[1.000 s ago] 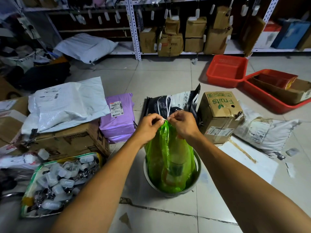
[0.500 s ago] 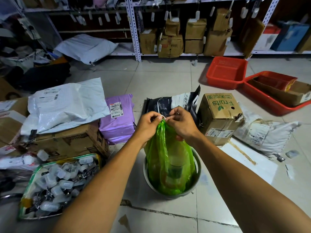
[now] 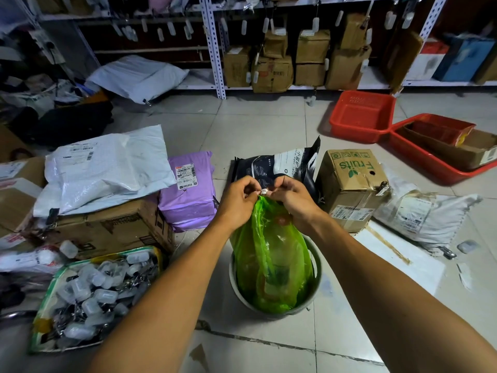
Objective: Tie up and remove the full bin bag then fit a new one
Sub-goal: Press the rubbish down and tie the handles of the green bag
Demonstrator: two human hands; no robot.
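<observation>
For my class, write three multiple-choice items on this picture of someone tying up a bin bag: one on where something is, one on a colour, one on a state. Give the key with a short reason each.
1. Where is the cardboard box printed "Fruits"?
A. On the shelf
B. On the floor, right of the bin
C. Inside the red tray

2. What colour is the bin bag?
A. Black
B. White
C. Green

3. What state is the bag in?
A. Lifted clear of the bin
B. Neck gathered, bottom still in the bin
C. Spread flat on the floor

Key:
1 B: the box stands on the tiles right of the bin.
2 C: the bin bag is translucent green.
3 B: the left hand and right hand pinch its neck while its base sits in the bin.
</observation>
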